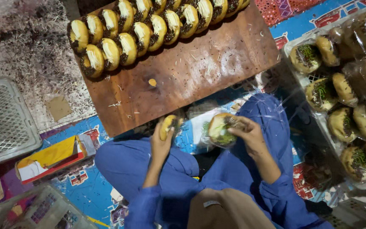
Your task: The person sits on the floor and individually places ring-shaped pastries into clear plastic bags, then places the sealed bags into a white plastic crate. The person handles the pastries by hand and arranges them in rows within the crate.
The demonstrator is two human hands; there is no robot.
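Knees: my legs in blue trousers [140,165] sit crossed at the bottom of the view, nearest to me, on a patterned mat [81,186]
Left hand: my left hand [162,142] is closed around a filled bun [168,125], fingers wrapped on its lower half, held just off the near edge of the board
Right hand: my right hand [250,135] pinches a clear plastic wrapper [217,131] at its top, fingers pressed together on the film
Wrapped bun: a second bun [220,127] with green topping sits inside that wrapper, between my two hands and above my lap
Board: a wooden board [191,72] lies in front of me, with two rows of filled buns [140,29] standing on edge along its far side
Tray: a tray [301,78] to my right holds wrapped buns [344,106]
Left side: a white plastic crate [3,121] and a flat red and yellow box [51,159] lie on the mat
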